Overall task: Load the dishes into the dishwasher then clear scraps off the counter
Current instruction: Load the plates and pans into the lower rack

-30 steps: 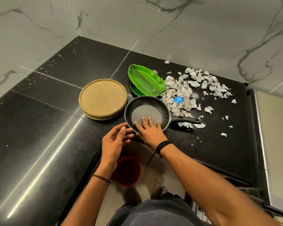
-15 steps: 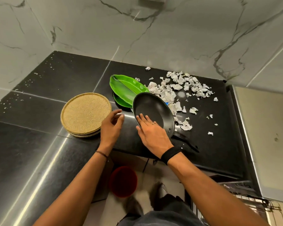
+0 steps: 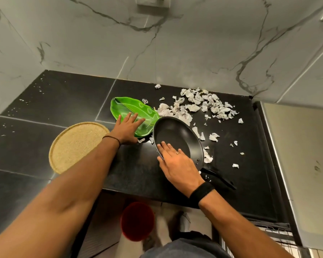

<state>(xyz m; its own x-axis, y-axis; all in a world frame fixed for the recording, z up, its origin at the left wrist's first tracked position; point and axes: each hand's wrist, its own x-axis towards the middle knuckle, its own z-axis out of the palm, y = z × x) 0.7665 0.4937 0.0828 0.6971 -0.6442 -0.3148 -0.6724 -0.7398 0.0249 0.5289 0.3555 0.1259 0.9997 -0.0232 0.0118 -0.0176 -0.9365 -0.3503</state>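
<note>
Three dishes sit on the black tabletop (image 3: 63, 101): frying pan, green leaf dish, tan round plate.

Black frying pan (image 3: 177, 135) is near the front edge, centre-right, tilted, with its handle (image 3: 220, 180) pointing toward the front right and low against the tabletop. Inside of the pan is bare.

Right hand (image 3: 179, 165) is on the pan's near rim. Its fingers lie straight and flat inside the pan and the thumb sits at the outer side of the rim, so the grip is pinched on the rim. There is a ring on one finger and a black wristband (image 3: 201, 192).

Green leaf dish (image 3: 131, 107) is just left of the pan, and their edges look to be touching or overlapping. Its inside is bare apart from the hand.

Left hand (image 3: 127, 128) rests on the dish's near end, fingers straight and spread, grip apart, nothing clasped. A thin bracelet (image 3: 112, 137) is on the wrist.

Tan round plate (image 3: 76, 146) lies flat to the left, apart from the green dish, with the left forearm crossing over its right edge.

Torn paper scraps (image 3: 199, 107) are heaped behind and right of the pan. Some touch its far rim and loose bits are scattered toward the right edge.

Red bucket (image 3: 137, 220) stands on the floor below the front edge; its contents are too blurred to tell. Part of a wire rack (image 3: 276, 237) shows at lower right.
</note>
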